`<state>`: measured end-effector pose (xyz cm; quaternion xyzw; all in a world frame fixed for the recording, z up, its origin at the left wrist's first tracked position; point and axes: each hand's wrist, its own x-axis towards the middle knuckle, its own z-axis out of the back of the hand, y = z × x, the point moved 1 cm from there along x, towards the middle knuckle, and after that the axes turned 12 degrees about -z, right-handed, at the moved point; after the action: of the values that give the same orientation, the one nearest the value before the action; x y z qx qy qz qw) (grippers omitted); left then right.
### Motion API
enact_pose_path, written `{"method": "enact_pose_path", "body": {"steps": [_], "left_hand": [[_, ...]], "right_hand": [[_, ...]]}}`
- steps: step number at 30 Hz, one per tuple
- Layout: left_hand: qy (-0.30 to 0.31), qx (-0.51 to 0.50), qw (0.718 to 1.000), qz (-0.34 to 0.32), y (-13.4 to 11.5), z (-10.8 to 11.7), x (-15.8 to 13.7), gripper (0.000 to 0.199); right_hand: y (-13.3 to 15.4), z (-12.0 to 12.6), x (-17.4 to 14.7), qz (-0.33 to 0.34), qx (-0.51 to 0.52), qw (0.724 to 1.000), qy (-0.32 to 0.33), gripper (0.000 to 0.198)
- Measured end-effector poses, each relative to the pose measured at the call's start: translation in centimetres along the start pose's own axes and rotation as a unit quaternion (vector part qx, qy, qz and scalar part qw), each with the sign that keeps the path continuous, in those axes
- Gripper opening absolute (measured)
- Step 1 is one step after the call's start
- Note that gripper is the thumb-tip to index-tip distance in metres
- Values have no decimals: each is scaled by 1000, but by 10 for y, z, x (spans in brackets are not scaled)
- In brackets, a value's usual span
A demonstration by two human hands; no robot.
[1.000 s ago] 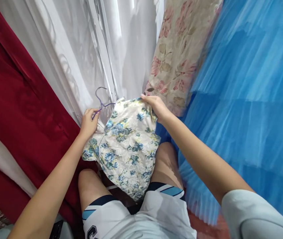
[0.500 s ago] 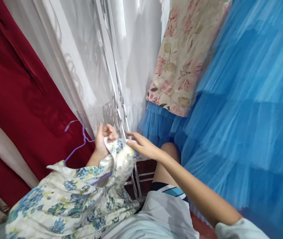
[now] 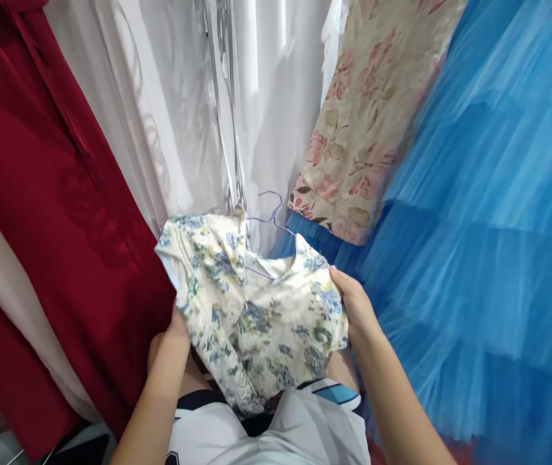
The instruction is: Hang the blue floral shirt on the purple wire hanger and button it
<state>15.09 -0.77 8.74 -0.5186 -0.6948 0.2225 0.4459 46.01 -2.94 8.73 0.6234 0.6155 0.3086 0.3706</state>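
Note:
A white garment with blue and green flowers, which looks like a dress or blouse, is spread out above my lap. A thin purple hanger is inside it, with its hook standing up past the neckline. On the right, my right hand grips the garment's shoulder edge, thumb on the front. My left hand is at the opposite side edge, its fingers mostly hidden behind the cloth. The neck opening shows a strip of the hanger's lower bar.
Dark red cloth hangs at the left, beside white curtains and narrow metal bars. On the right hang a beige floral garment and a tiered blue tulle skirt. My legs in white shorts are below.
The floral garment has swung from the lower left to the centre, front outward. My hands have moved apart to its two sides. The hanger hook now points up, right of the bars.

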Motion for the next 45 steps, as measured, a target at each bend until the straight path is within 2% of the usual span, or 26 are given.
{"method": "enact_pose_path", "body": {"steps": [2, 4, 8, 13, 16, 18, 19, 21, 22, 24, 25, 26, 27, 28, 29, 30, 31, 32, 33, 34, 36, 38, 42, 45], "left_hand": [[-64, -42, 997, -5, -7, 17, -4, 57], [-111, -62, 992, -14, -10, 27, -10, 54], [-136, -46, 990, -10, -2, 37, -21, 41], [-175, 4, 985, 2, 16, 40, -38, 49], [-159, 51, 986, 26, 30, 37, -54, 60], [-142, 65, 987, 34, 39, 37, -65, 65], [-136, 69, 988, 33, 42, 37, -70, 65], [-128, 85, 988, 25, 49, 39, -79, 64], [-125, 97, 987, 18, 52, 40, -82, 63], [-119, 122, 985, 4, 59, 39, -87, 61], [-116, 132, 984, 3, 62, 37, -89, 60], [-111, 142, 984, 4, 66, 34, -91, 60], [-105, 152, 983, 6, 69, 30, -92, 58], [-96, 163, 982, 10, 71, 25, -93, 57], [-86, 174, 981, 13, 73, 21, -94, 54], [-75, 183, 980, 15, 75, 17, -95, 51], [-66, 189, 980, 15, 76, 13, -95, 48], [-56, 194, 979, 14, 76, 11, -96, 46], [-45, 197, 979, 12, 76, 9, -96, 44], [-37, 199, 979, 7, 75, 9, -97, 43], [-26, 204, 979, -4, 72, 10, -98, 42], [-18, 205, 979, -7, 68, 11, -99, 43], [-13, 212, 977, -3, 61, 9, -102, 48], [-23, 220, 975, -6, 61, 6, -105, 51]], "right_hand": [[14, -13, 18, 26, -9, 1000, 8, 28], [23, -28, 32, 39, -17, 999, 29, 26], [32, -47, 45, 47, -34, 996, 68, 24], [57, -38, 41, 10, -112, 989, 94, 23], [72, -32, 37, -20, -160, 983, 90, 26], [73, -30, 32, -28, -189, 978, 88, 30], [68, -29, 30, -11, -202, 977, 73, 32], [51, -20, 23, 97, -215, 972, -16, 36], [39, -13, 18, 177, -214, 957, -89, 36], [8, 6, 7, 326, -184, 891, -256, 34], [-9, 16, 2, 360, -161, 864, -315, 31], [-25, 24, -2, 364, -128, 852, -355, 27], [-39, 29, -5, 349, -110, 855, -368, 23], [-50, 29, -7, 316, -126, 879, -334, 22], [-59, 24, -7, 273, -160, 911, -266, 24], [-66, 15, -8, 219, -209, 938, -169, 28], [-71, 2, -10, 164, -261, 949, -62, 31], [-76, -12, -12, 115, -301, 946, 33, 34], [-81, -27, -14, 78, -325, 937, 101, 35], [-85, -41, -17, 60, -331, 932, 137, 35], [-94, -62, -20, 58, -315, 936, 145, 36], [-104, -71, -19, 71, -293, 947, 106, 37], [-118, -64, -11, 88, -295, 951, -10, 37], [-120, -58, -4, 99, -312, 944, -31, 38]]}}
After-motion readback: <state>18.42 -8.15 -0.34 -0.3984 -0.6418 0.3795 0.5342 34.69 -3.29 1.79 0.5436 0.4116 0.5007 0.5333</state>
